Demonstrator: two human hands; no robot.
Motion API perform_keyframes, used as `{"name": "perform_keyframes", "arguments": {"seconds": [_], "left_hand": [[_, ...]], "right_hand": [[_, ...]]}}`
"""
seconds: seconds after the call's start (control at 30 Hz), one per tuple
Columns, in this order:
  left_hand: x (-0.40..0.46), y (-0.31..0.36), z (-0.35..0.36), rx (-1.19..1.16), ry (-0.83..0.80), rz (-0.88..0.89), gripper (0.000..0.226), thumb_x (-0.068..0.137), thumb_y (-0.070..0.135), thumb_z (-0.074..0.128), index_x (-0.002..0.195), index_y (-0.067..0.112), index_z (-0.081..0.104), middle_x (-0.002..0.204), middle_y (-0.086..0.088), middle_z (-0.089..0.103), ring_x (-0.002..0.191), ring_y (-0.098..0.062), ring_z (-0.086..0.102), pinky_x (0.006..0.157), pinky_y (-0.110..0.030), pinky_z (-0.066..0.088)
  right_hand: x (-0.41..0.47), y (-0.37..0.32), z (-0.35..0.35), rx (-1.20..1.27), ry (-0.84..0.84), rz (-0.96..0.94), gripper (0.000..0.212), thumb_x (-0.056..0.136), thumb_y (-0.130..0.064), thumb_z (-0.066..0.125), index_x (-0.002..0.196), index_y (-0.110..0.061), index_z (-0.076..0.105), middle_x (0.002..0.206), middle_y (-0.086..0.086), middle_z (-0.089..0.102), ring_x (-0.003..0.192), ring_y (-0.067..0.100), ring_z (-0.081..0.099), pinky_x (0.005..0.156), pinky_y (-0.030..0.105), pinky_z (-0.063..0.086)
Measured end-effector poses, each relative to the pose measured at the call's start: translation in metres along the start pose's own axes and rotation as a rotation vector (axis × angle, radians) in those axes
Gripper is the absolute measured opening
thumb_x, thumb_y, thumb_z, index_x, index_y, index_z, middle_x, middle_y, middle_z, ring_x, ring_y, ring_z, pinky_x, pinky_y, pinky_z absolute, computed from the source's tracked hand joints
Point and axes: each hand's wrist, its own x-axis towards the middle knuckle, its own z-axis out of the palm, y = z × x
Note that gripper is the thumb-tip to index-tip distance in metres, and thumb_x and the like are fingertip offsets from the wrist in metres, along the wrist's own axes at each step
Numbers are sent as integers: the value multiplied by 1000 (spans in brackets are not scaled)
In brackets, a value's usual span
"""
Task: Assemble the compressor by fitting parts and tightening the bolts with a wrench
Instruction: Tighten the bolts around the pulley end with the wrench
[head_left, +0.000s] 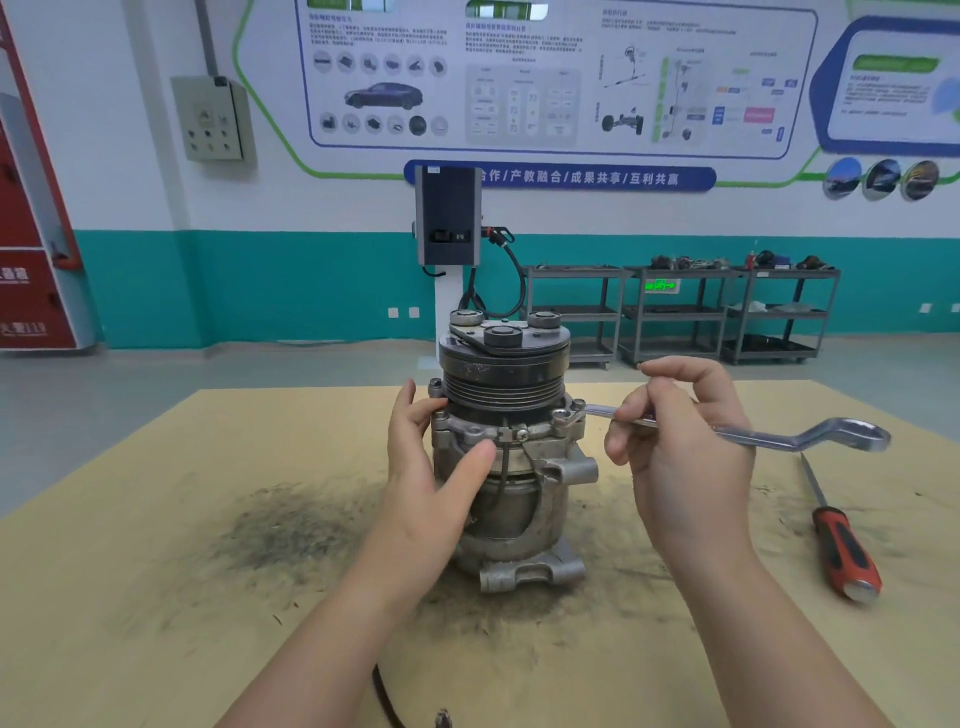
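Note:
A grey metal compressor (524, 499) stands upright at the middle of the table, its black grooved pulley (501, 382) on top. My left hand (431, 467) grips the left side of its body, thumb across the front below the flange. My right hand (680, 441) holds the shank of a silver ring wrench (753, 436). The wrench's near ring sits over a bolt (563, 415) on the right of the flange, and its far ring points to the right.
A red-and-black screwdriver (841, 540) lies on the table (156, 597) to the right. Dark grime stains the table left of the compressor. A black cable (384, 696) lies at the near edge. Beyond stand a charging post (449, 218) and grey shelving carts (680, 312).

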Motion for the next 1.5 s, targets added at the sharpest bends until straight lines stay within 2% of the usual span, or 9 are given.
{"name": "perform_keyframes", "arguments": {"seconds": [0.17,0.33,0.5,0.7,0.87,1.03,1.27,1.37,1.5], "left_hand": [[-1,2,3,122,66,34,81,64,73,58,133,44,28,147,43,2,115,37,19,80,7,32],[5,-1,0,212,86,55,48,68,68,57,108,62,32,147,39,3,144,3,11,118,-36,21],[4,-4,10,117,162,75,43,71,55,62,108,52,39,147,35,8,145,-3,17,119,-43,25],[-10,6,41,154,291,78,43,77,53,64,111,42,40,150,25,7,126,29,15,90,9,20],[-29,24,104,316,413,25,57,88,39,66,133,25,34,160,3,-7,148,-18,5,120,-40,20],[-50,43,132,292,417,134,68,86,25,71,136,17,27,158,-9,-13,147,-19,-11,117,-59,6],[10,37,39,253,220,-75,114,62,58,80,150,26,14,157,5,18,144,-17,21,118,-39,23],[26,22,12,186,-59,-152,100,53,63,76,139,35,35,136,19,50,129,-9,48,103,-30,42],[20,3,14,52,-53,-116,88,53,66,73,133,49,41,125,29,57,112,13,53,91,-13,47]], "right_hand": [[-12,3,8,-145,29,-147,25,95,2,39,88,-19,53,58,3,61,42,16,55,43,21,43],[-2,-16,-3,44,68,-186,18,87,-4,46,89,-20,56,58,0,61,47,17,55,46,21,44],[9,-43,-36,244,268,-131,23,91,4,40,89,-15,53,52,-3,56,43,13,48,47,22,38],[-24,-79,-64,159,197,-102,26,93,0,39,85,-19,55,51,-5,53,41,9,48,44,15,36],[-39,-95,-60,165,126,-55,23,94,-1,42,87,-17,56,54,0,55,42,14,48,44,18,38],[-25,-76,-39,181,17,176,14,98,-1,42,97,-10,53,56,2,58,43,14,50,45,21,44],[2,-41,-25,166,-50,283,12,99,-1,43,100,-10,51,57,2,59,44,14,52,48,22,45],[10,-28,-25,198,-73,336,12,100,-2,43,100,-10,52,56,2,58,43,14,50,46,22,44],[24,-20,-26,222,-84,382,13,99,-1,42,100,-9,52,55,3,55,40,14,47,42,23,43]]}}
